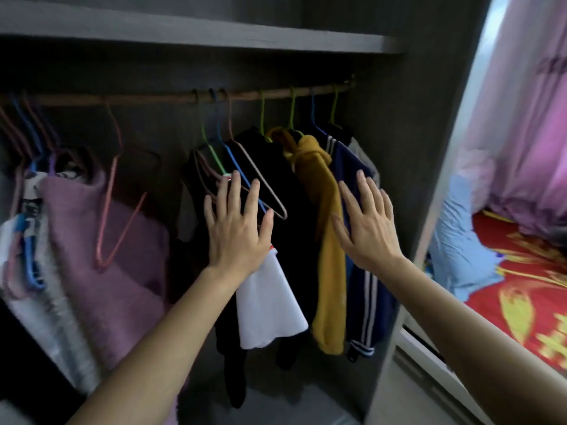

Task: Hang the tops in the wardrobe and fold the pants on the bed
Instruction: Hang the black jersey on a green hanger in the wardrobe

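While the left hand [237, 228] is spread flat before thin coloured wire hangers [264, 178], the right hand [365, 222], also flat, is beside a mustard-yellow fleece top [325, 210].

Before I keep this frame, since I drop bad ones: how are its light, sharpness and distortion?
Head view: the wardrobe is dim inside, the curtain beside it bright and washed out; head view: the pink top at the picture's left edge is blurred, the left hand and right hand fairly sharp; head view: the wide lens bows the rail and shelf.
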